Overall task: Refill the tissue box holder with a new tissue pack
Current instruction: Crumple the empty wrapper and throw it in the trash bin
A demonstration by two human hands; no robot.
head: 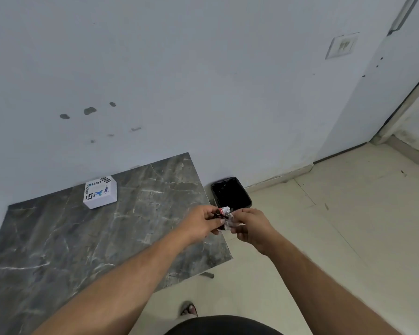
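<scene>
Crumpled plastic wrapper (pixel 224 217) pinched between left hand (pixel 201 223) and right hand (pixel 250 227), both grips pressed on it, above black bin (pixel 231 192). Tissue box holder (pixel 100 192) on marble surface (pixel 58 238), far back. Risk: light wrapper flutters, misses bin.

A pale blue-grey wall (pixel 179 68), marked with dark chipped patches (pixel 90 110), rises directly behind the dark marble-patterned bench (pixel 82 238). Right of the bench lies a cream tiled floor (pixel 336 226). High on the wall, far right of the bench, sits a switch plate (pixel 342 45).
</scene>
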